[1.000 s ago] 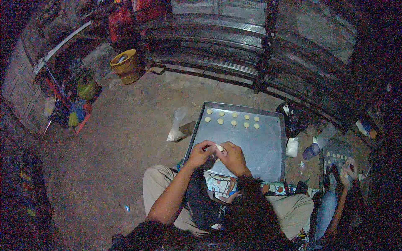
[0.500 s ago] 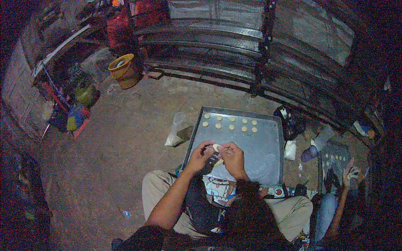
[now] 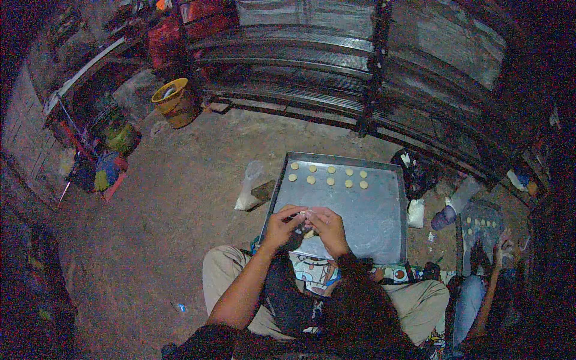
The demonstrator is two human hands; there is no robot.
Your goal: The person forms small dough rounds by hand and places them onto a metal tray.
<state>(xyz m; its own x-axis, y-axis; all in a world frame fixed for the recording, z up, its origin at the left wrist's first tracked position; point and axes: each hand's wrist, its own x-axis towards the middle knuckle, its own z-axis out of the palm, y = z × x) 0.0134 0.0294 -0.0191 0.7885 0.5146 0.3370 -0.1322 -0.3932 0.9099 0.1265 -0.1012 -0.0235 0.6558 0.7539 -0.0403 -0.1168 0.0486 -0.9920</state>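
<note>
My left hand [image 3: 283, 225] and my right hand [image 3: 324, 224] meet over the near left part of a large metal tray [image 3: 366, 213], fingertips pinched together on a small pale dough piece [image 3: 305, 214], mostly covered by fingers. Just beneath them another pale dough piece [image 3: 309, 234] shows, partly hidden. Flat dough rounds [image 3: 330, 169] sit in two rows along the tray's far side. Beneath its near edge is a cartoon-printed surface [image 3: 309, 270], between my bent legs.
A bag of white powder [image 3: 245, 200] lies left of the tray, a white package [image 3: 415, 213] and black bag [image 3: 409, 174] right. A co-worker's hand [image 3: 504, 246] is by a smaller tray [image 3: 480, 213] at far right. A yellow bucket [image 3: 171, 105] stands near metal racks [image 3: 282, 60].
The pale piece between my fingertips was more visible earlier and is now mostly covered, as both hands have closed over it and sit slightly further left in the picture.
</note>
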